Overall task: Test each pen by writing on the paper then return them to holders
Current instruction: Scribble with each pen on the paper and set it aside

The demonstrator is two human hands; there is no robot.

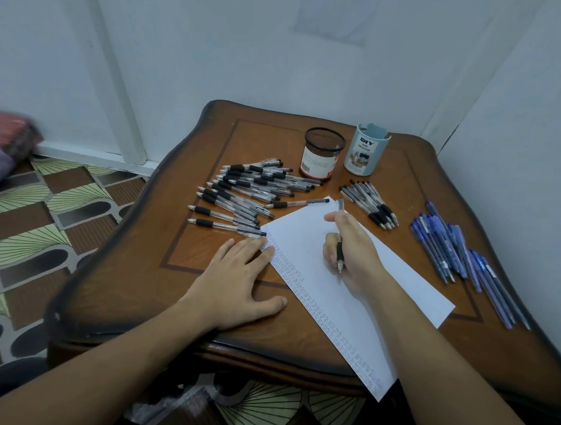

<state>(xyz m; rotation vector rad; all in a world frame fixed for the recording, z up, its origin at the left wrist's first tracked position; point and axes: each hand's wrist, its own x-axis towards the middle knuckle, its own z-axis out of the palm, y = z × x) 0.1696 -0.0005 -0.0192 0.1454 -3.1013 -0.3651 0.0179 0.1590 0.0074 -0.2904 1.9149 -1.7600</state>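
Note:
A white sheet of paper (339,305) lies slanted on the wooden table (178,247), with a column of small written marks along its left edge. My right hand (353,251) grips a black clear-barrelled pen (340,239), tip down close to the paper. My left hand (240,280) lies flat on the table, its fingertips pressing the paper's left edge. A black mesh holder (322,153) and a pale blue holder (366,150) stand at the back. Several black pens (243,194) lie in a heap at the left.
A smaller bunch of black pens (372,204) lies right of the paper's top corner. Several blue pens (458,253) lie along the table's right side near the wall. Patterned floor (34,221) shows to the left; the paper's lower corner overhangs the front edge.

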